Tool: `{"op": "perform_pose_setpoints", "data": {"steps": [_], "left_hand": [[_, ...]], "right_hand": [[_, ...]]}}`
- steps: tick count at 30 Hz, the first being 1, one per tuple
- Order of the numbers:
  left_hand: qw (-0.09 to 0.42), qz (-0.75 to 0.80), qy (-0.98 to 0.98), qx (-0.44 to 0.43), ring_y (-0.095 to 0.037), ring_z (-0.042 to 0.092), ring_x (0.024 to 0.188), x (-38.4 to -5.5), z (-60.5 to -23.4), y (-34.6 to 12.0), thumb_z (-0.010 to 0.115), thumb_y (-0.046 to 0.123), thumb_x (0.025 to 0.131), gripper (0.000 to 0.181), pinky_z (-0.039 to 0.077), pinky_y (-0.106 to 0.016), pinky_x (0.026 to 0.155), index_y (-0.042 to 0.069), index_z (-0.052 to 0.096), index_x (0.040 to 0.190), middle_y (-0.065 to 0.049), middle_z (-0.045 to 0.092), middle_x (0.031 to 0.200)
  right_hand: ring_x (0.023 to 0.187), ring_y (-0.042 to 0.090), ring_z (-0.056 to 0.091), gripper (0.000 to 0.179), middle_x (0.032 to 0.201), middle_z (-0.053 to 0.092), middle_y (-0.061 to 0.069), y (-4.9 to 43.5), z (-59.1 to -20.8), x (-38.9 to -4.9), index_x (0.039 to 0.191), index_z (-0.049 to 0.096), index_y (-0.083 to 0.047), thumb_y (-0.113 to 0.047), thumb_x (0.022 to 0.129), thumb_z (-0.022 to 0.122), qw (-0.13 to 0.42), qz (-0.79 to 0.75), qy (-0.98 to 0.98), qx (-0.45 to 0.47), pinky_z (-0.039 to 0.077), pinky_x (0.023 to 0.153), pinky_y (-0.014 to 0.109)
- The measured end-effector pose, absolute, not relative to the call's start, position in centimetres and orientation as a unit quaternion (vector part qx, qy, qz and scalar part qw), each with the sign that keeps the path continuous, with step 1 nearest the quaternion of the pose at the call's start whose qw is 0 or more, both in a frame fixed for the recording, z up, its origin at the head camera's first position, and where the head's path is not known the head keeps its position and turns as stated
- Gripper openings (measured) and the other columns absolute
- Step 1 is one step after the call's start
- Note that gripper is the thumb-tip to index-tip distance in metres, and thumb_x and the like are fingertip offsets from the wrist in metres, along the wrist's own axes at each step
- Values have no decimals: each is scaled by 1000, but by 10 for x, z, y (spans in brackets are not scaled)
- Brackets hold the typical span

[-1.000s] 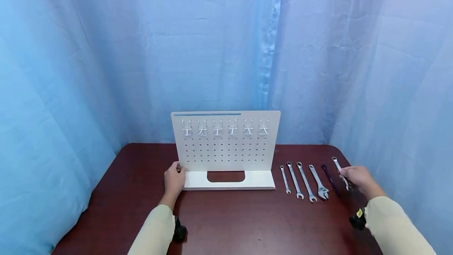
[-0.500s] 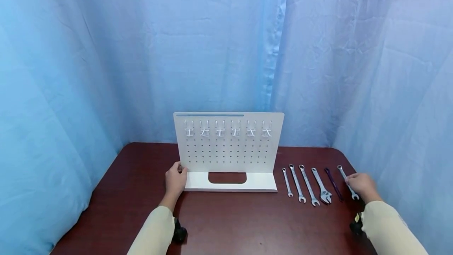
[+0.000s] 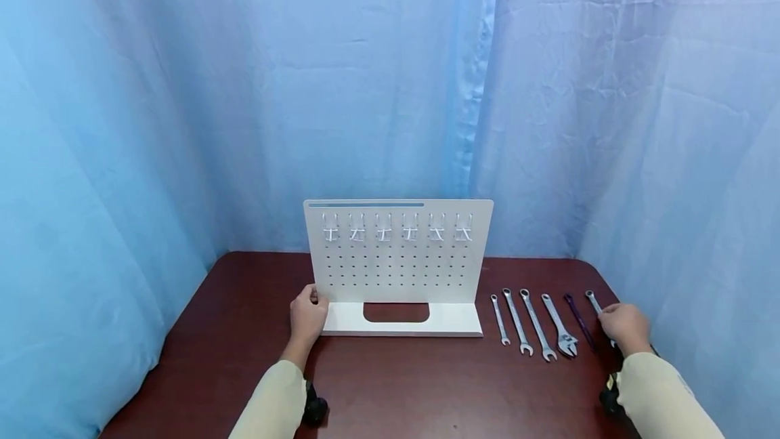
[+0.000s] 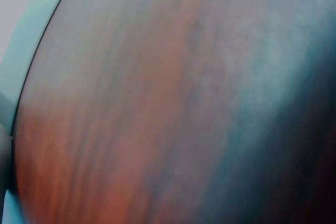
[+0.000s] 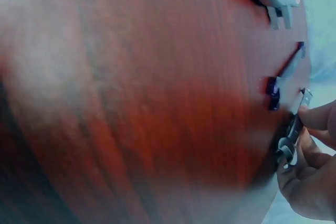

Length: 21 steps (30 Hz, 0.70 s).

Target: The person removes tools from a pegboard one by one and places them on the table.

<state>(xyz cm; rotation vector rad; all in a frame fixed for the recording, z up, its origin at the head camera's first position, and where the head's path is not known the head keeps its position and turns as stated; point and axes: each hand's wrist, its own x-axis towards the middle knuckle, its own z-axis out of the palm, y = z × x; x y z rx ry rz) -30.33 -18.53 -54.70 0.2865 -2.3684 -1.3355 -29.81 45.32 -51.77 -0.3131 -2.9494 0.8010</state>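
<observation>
A white pegboard stand (image 3: 399, 276) with several wire hooks (image 3: 384, 234) stands on the table. My left hand (image 3: 307, 317) grips its lower left edge; the left wrist view shows mostly blurred tabletop. At the far right my right hand (image 3: 624, 326) pinches a silver combination wrench (image 5: 295, 129) between thumb and fingers, close over the table. In the head view the hand covers the wrench's middle. Left of it lie a slim purple wrench (image 3: 580, 320) and a silver adjustable wrench (image 3: 557, 324).
Three more silver combination wrenches, a small one (image 3: 500, 320), a longer one (image 3: 518, 322) and a large one (image 3: 539, 326), lie between the stand and the adjustable wrench. Blue curtains (image 3: 390, 87) hang around the dark red table (image 3: 426, 385).
My right hand has brought the wrench slightly nearer to me, beside the purple one, and now covers more of it. My left hand stays on the stand. The head view has shifted a little.
</observation>
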Motion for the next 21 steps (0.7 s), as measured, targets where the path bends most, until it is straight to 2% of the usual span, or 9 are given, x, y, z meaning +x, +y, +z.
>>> {"op": "perform_pose_setpoints", "data": {"steps": [6, 15, 18, 21], "left_hand": [[208, -478, -847, 99, -34, 63, 103, -298, -554, -186, 58, -1, 85, 34, 49, -53, 90, -2, 65, 119, -20, 69, 110], [218, -496, -836, 89, -36, 62, 105, -300, -547, -196, 60, 1, 87, 35, 47, -52, 92, -2, 64, 121, -21, 67, 112], [214, -510, -829, 89, -35, 60, 108, -303, -546, -202, 60, 1, 89, 37, 47, -51, 93, -2, 60, 126, -22, 65, 116], [211, -514, -827, 83, -35, 58, 110, -304, -546, -207, 58, 0, 91, 43, 46, -51, 94, -2, 53, 134, -22, 61, 122]], "right_hand": [[77, 44, 62, 29, 94, 67, 32, 449, -525, -290, 99, 68, 17, -8, 94, 54, 79, 227, -966, -93, 52, 64, 53], [84, 49, 61, 29, 95, 68, 31, 441, -534, -295, 99, 70, 15, -9, 95, 55, 113, 238, -958, -114, 50, 70, 57], [85, 50, 61, 29, 95, 68, 31, 436, -539, -297, 99, 70, 15, -10, 96, 55, 123, 244, -954, -120, 50, 72, 59], [89, 52, 60, 35, 101, 67, 34, 429, -542, -297, 106, 67, 16, -15, 99, 54, 123, 252, -950, -137, 49, 74, 59]]}}
